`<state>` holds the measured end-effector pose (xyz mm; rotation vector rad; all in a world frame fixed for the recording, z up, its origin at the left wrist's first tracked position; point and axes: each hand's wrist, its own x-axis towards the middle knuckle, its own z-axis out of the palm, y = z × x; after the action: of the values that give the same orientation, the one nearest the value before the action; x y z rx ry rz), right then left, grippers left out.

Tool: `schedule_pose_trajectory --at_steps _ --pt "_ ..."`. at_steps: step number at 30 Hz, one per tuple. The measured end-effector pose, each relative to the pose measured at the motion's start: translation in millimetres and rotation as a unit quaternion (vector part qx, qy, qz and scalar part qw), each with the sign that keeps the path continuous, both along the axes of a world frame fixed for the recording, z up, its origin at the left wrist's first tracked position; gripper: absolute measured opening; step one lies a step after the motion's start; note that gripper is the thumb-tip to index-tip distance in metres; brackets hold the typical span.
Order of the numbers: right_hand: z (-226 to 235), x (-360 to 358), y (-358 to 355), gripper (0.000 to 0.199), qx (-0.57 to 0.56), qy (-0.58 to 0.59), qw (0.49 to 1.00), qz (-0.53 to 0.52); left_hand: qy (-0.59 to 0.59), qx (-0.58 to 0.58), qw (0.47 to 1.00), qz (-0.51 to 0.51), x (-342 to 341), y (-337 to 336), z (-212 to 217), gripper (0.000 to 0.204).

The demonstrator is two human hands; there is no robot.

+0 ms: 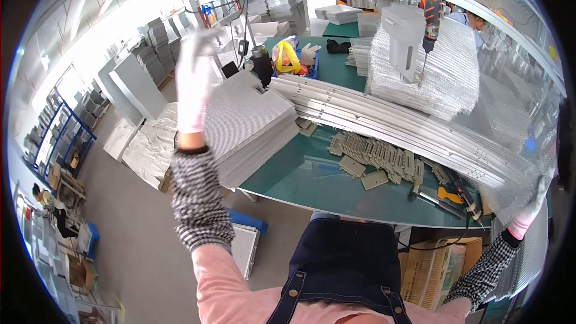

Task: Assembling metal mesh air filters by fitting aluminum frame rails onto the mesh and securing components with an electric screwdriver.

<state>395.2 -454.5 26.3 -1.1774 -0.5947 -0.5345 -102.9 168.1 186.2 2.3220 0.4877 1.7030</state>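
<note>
My left hand (pixel 195 81) in its white glove was up high with the fingers spread — it held nothing, just above the stack of grey mesh sheets (pixel 252 126). That stack sat at the left edge of the green table (pixel 312 183) and stuck out a bit over the floor. My right hand (pixel 528 213) was low at the right edge, gripping the corner of a big see-through mesh sheet (pixel 480 102). Long metal strips (pixel 384 123) lay across the middle, with small grey plastic clips (pixel 375 156) beside them — the near table edge had open room.
</note>
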Motion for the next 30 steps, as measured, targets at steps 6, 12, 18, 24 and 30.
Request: schedule_pose_trajectory --at_steps 6,12,18,24,30 --pt "-65 -35 24 0.069 -0.078 -0.028 0.981 0.175 -0.305 -0.088 0.920 -0.230 -37 -73 33 0.049" --pt "-23 -186 161 0.062 -0.125 0.231 0.923 0.282 -0.319 -0.446 0.790 -0.276 5 -68 -97 0.051" --pt "-78 -230 188 0.030 -0.239 0.397 0.801 0.379 -0.265 -0.673 0.583 -0.370 76 -84 -326 0.052" --pt "-161 -232 168 0.030 -0.236 0.422 0.797 0.363 -0.191 -0.682 0.520 -0.478 88 -98 -360 0.062" --pt "-162 -237 163 0.024 -0.241 0.439 0.789 0.356 -0.183 -0.628 0.552 -0.517 92 -114 -337 0.077"
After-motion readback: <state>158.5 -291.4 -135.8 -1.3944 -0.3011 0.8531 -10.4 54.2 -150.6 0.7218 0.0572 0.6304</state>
